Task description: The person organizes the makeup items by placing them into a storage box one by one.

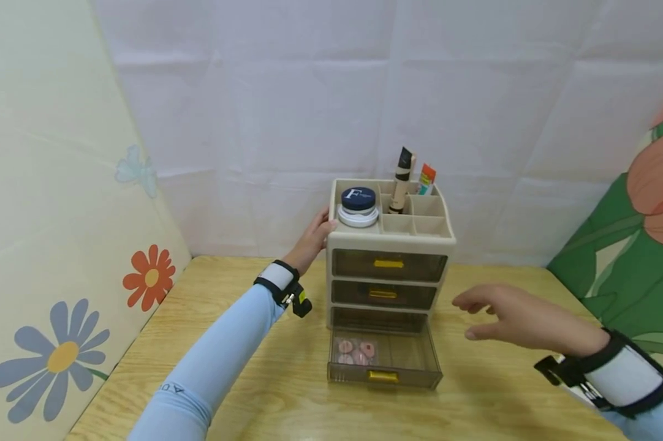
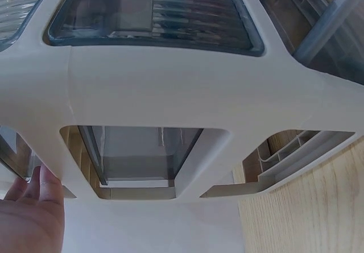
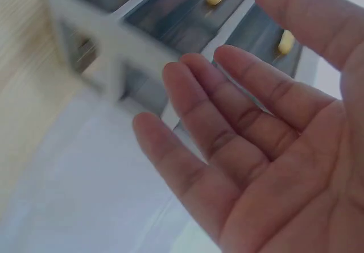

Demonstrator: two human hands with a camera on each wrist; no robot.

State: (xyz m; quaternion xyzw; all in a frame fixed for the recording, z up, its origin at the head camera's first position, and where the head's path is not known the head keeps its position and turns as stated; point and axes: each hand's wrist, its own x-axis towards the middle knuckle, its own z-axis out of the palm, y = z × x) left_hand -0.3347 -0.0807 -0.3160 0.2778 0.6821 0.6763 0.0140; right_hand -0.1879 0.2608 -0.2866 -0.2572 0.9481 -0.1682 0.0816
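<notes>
A beige makeup organizer (image 1: pixel 391 242) stands upright on the wooden table, with dark see-through drawers and yellow pulls. Its bottom drawer (image 1: pixel 411 352) is pulled out and holds a clear packet of pink round puffs (image 1: pixel 356 351); the two drawers above it are closed. My left hand (image 1: pixel 311 240) rests against the organizer's upper left side, fingertips touching the side wall. Off to the right of the bottom drawer, my right hand (image 1: pixel 510 318) hovers with nothing in it, fingers loosely extended and parted from the thumb. The right wrist view shows its bare palm (image 3: pixel 284 190).
On the organizer's top sit a navy-lidded round case (image 1: pixel 358 198) on a white compact (image 1: pixel 359 217), a beige tube with a black cap (image 1: pixel 401 180), and an orange-and-teal tube (image 1: pixel 427 179). White cloth (image 1: pixel 265 122) hangs behind; floral panels (image 1: pixel 45 214) flank the table (image 1: pixel 243 392).
</notes>
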